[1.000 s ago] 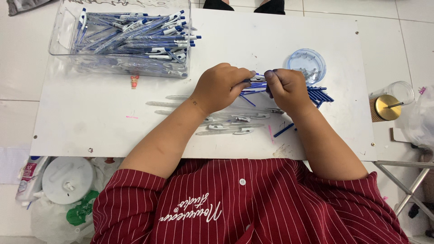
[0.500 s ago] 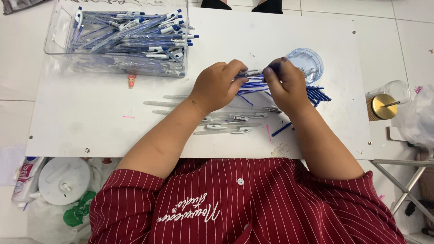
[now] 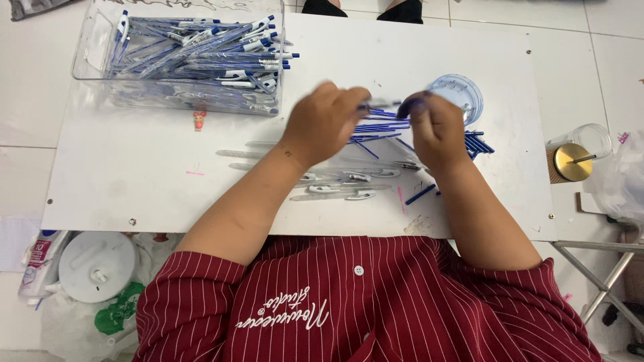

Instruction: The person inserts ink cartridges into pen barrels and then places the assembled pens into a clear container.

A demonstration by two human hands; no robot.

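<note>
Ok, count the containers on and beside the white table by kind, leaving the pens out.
Clear rectangular bin holding pens: 1
Round clear tub on the table: 1
Clear cup with gold lid, beside the table: 1
Total: 3

Clear bin (image 3: 94, 50): at 10 o'clock on the white table, a see-through rectangular plastic container holding blue and white pens.
Round tub (image 3: 463, 90): at 1 o'clock, a small clear round container with a bluish tint.
Tube (image 3: 39, 261): at 8 o'clock on the floor, a white squeeze package with a blue and red label.
Green-printed bag (image 3: 114, 315): at 7 o'clock, crumpled clear plastic with a green patch.
</note>
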